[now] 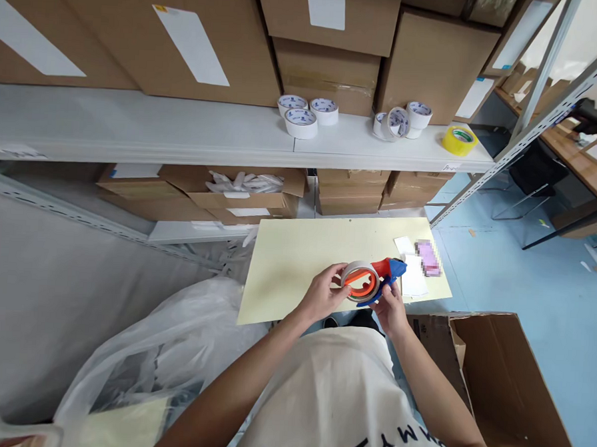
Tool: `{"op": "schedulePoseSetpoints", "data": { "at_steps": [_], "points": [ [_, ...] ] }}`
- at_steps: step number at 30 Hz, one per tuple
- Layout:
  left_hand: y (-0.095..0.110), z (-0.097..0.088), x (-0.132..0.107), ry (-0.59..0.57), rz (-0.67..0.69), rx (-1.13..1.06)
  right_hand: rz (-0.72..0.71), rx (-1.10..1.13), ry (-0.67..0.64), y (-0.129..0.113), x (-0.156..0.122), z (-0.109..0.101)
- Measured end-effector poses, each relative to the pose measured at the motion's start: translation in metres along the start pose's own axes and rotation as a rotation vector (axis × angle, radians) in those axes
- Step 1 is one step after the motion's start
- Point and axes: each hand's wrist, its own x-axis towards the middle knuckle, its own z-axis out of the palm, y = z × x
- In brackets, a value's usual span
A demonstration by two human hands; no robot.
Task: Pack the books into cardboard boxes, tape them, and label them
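My left hand [323, 291] grips a roll of tape [348, 274] by its left side, thumb on the near edge and fingers over the top. The roll sits around the orange hub of a red and blue tape dispenser [397, 269]. On the other side, my right hand [392, 310] is closed on the dispenser's blue part. Both hands hold these above the pale yellow board [296, 260]. At the board's right end lie white papers [414, 277] and a pink, blurred-out object [428, 258].
Several tape rolls [301, 123] and a yellow tape roll [459, 141] stand on the grey shelf [183, 127], before stacked cartons [331, 72]. An open carton [515, 388] is at lower right. Clear plastic bags [172, 337] lie at left. A metal post [528, 135] rises at right.
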Motion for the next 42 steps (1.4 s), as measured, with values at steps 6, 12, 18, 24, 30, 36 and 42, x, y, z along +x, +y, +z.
{"op": "schedulePoseSetpoints", "data": {
  "at_steps": [6, 12, 18, 24, 30, 36, 42],
  "points": [
    [-0.01, 0.0, 0.001, 0.08, 0.007, 0.082, -0.079, -0.07, 0.093, 0.006, 0.011, -0.009],
    [-0.013, -0.014, 0.012, 0.166, -0.121, 0.082, 0.007, -0.083, 0.12, -0.013, 0.029, -0.038],
    [-0.026, -0.019, 0.019, 0.149, -0.334, -0.248, -0.035, -0.028, 0.088, -0.014, 0.038, -0.038],
    [-0.032, -0.028, 0.02, 0.162, -0.375, -0.465, -0.004, 0.047, 0.101, -0.009, 0.041, -0.05],
    [-0.042, -0.028, 0.022, 0.209, -0.391, -0.515, -0.023, 0.089, 0.096, -0.013, 0.039, -0.06],
    [-0.035, -0.022, 0.043, 0.325, -0.36, -0.527, 0.0, 0.012, 0.111, -0.011, 0.042, -0.066],
    [0.036, -0.046, 0.145, 0.467, -0.099, -0.532, 0.035, 0.111, 0.06, -0.031, 0.068, -0.064]
  ]
}}
